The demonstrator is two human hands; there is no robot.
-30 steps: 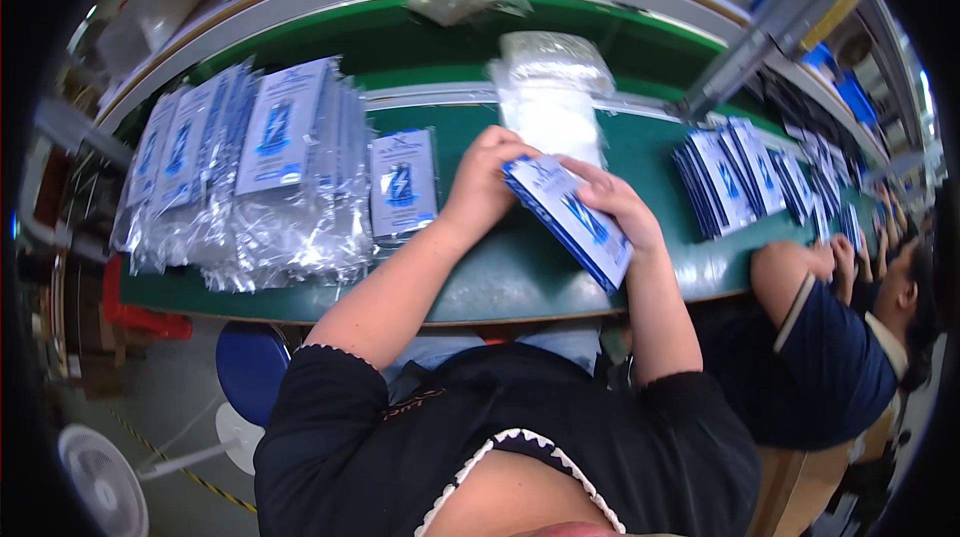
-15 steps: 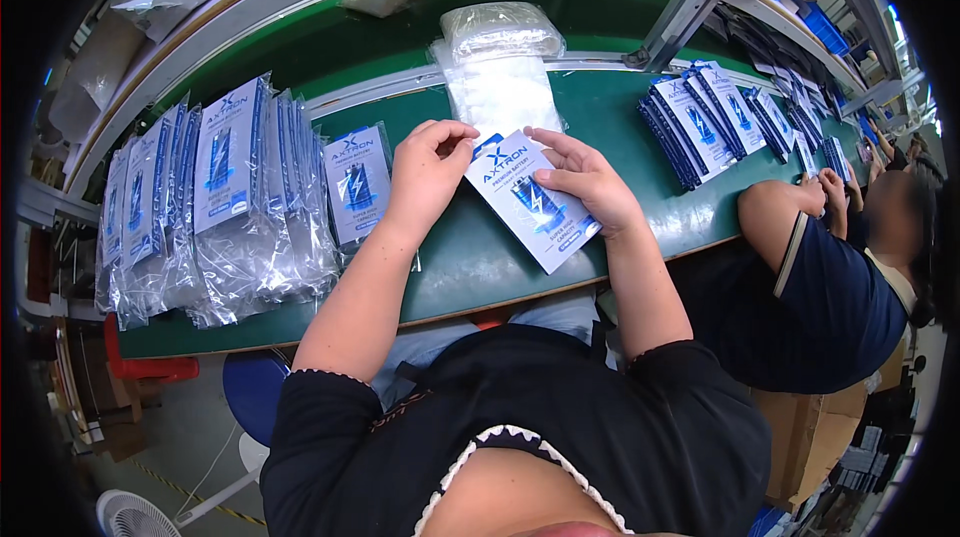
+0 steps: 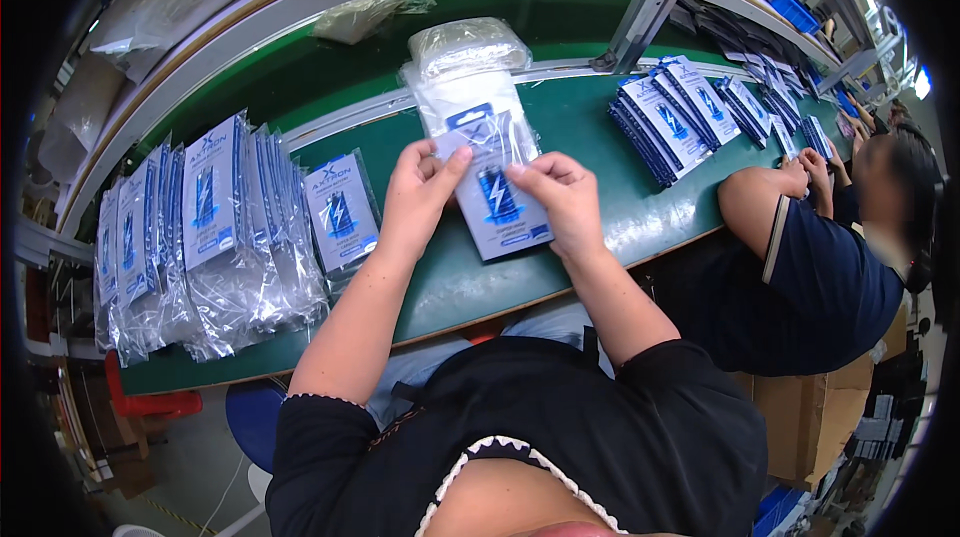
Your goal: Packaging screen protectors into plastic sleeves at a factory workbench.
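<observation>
A flat white-and-blue battery package [image 3: 505, 222] is held in front of me, its hang-hole end pointing away. Hazy clear film of a plastic bag [image 3: 518, 137] lies over its upper part; how far the bag reaches round it I cannot tell. My left hand [image 3: 425, 187] is closed, thumb and fingers pinching the film at the package's left edge. On the opposite edge my right hand [image 3: 562, 197] grips the package, thumb on its front. Just beyond lies a stack of clear bags [image 3: 470, 52], partly covered by the package.
Bagged battery packages [image 3: 210, 207] stand in a row at left, with a single bagged package [image 3: 340, 209] beside them. Unbagged packages [image 3: 668, 122] are stacked at right on the green table [image 3: 440, 297]. A co-worker [image 3: 830, 267] sits at the right; a metal post [image 3: 650, 7] rises behind.
The package has moved left and away from me, turning straighter, onto the bag stack. Film now covers its upper part. My left hand has come to its left edge; my right hand shifted left.
</observation>
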